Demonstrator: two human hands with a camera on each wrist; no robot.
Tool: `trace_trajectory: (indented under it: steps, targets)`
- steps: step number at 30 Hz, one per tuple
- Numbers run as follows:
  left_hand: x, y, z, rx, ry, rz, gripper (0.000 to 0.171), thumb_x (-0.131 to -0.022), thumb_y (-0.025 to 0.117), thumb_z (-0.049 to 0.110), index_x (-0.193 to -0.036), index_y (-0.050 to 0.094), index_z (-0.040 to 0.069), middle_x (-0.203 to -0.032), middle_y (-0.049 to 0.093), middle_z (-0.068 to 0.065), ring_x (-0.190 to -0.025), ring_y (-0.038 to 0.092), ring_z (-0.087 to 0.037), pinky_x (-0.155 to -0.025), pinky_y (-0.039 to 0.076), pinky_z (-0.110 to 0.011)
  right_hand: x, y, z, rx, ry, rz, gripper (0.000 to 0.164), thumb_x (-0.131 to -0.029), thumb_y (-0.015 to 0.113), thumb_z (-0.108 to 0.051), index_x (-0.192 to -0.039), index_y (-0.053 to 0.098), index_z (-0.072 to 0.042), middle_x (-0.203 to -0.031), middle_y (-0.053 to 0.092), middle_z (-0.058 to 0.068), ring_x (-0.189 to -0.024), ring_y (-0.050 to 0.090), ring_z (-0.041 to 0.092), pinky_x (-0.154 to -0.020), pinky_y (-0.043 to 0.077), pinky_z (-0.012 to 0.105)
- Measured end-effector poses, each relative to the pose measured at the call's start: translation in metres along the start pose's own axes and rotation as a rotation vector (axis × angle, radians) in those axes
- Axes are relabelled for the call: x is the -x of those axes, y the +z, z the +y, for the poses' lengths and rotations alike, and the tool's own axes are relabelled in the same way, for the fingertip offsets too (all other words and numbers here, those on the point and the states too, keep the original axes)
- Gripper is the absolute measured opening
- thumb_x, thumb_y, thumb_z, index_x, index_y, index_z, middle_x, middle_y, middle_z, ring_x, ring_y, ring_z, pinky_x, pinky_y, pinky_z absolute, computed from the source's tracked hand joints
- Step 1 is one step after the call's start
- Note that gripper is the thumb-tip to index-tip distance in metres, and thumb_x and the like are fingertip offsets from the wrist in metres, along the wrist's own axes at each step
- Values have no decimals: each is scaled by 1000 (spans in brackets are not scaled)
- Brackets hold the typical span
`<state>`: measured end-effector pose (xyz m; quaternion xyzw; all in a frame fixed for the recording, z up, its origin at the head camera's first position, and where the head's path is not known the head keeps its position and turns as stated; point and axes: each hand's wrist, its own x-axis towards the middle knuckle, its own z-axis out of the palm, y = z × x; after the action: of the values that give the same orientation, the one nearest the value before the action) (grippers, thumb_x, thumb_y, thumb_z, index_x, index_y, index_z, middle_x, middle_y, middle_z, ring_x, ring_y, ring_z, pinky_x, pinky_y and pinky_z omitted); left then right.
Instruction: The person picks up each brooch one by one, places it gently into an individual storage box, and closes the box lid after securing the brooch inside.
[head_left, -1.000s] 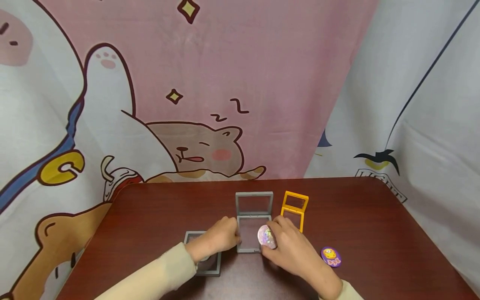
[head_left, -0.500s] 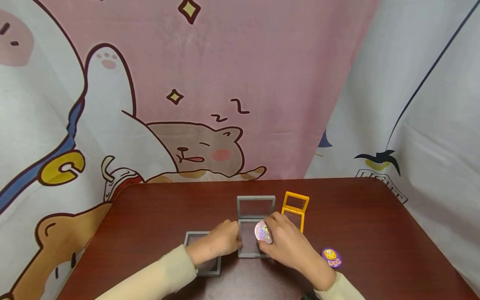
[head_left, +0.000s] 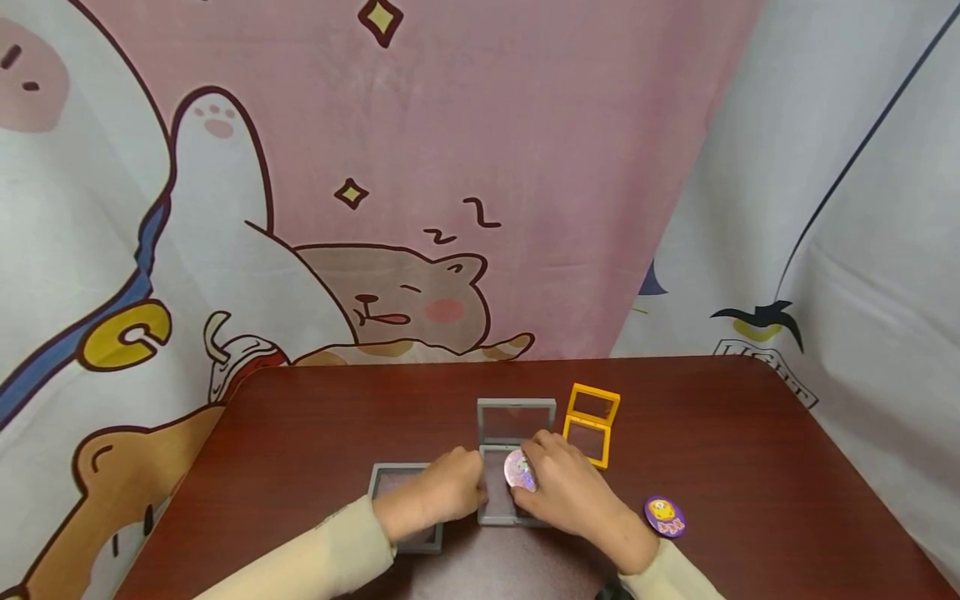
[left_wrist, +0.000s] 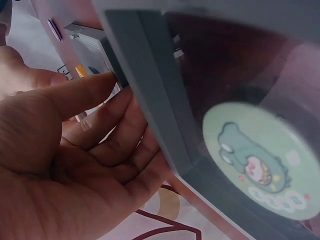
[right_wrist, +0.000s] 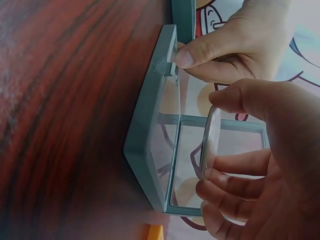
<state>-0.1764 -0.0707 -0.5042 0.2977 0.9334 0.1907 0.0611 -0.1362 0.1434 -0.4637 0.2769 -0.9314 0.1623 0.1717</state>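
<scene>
In the head view, a grey hinged display frame (head_left: 517, 404) with clear film stands open at mid-table, its lid raised at the back. My left hand (head_left: 448, 485) pinches its left edge between thumb and finger; the right wrist view shows that thumb (right_wrist: 186, 58) on the rim. My right hand (head_left: 564, 487) holds a round, shiny pinkish badge (head_left: 517, 471) by its edges over the frame's lower half. Seen from the right wrist, the badge (right_wrist: 211, 142) is edge-on, apart from the film. Under my left forearm, a second grey frame (head_left: 418, 547) is partly hidden.
A small yellow-orange frame (head_left: 592, 420) stands open behind my right hand. Right of that hand lies a purple round badge (head_left: 664, 517) with a yellow figure. The left wrist view shows a green badge (left_wrist: 260, 160) inside the second frame. A patterned cloth hangs behind the table.
The open grey frame has slid slightly toward me and to the right, with my left hand on its edge. My right hand has carried the pinkish badge a little left.
</scene>
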Motion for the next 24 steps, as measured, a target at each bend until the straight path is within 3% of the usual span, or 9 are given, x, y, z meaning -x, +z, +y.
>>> trace_trajectory:
  steps: [6,10,15,18,22,24]
  targets:
    - [6,-7,7,41,33,-4,43,-76,78,6,-49,49,22,-45,38,16,-45,35,-4,-42,38,-29,1,3,0,-7,-10,-67,43,-73,88,-27,-102,71,1,-93,61,2,-81,59,19,-71,54,38]
    - [1,6,-2,42,19,-34,41,-80,80,9,-50,56,22,-45,44,15,-43,38,-4,-43,40,-28,3,4,0,-8,-14,-93,42,-74,87,-28,-102,72,0,-91,60,1,-80,58,18,-69,53,36]
    - [-6,27,-19,45,26,-14,46,-78,80,11,-48,49,27,-42,37,20,-39,32,0,-39,36,-27,4,5,-2,-7,-32,-92,41,-73,87,-27,-99,72,0,-89,59,1,-79,58,19,-68,51,37]
    - [-1,15,-9,46,18,-2,47,-78,80,10,-47,47,25,-41,36,18,-39,32,0,-39,37,-27,5,5,-2,-6,-44,-92,40,-73,87,-27,-98,72,0,-88,59,1,-78,58,20,-67,51,37]
    - [-5,19,-13,35,-1,-27,46,-77,80,10,-46,50,24,-41,39,16,-40,35,-2,-40,38,-27,5,4,-2,-15,-34,-108,39,-74,88,-27,-98,72,-1,-87,57,0,-77,56,19,-66,49,35]
    - [-7,30,-23,14,22,-11,45,-76,79,11,-47,49,26,-42,40,18,-41,36,-2,-41,38,-27,5,4,-3,-16,-28,-120,39,-74,88,-28,-98,72,-1,-86,56,0,-77,56,18,-66,49,34]
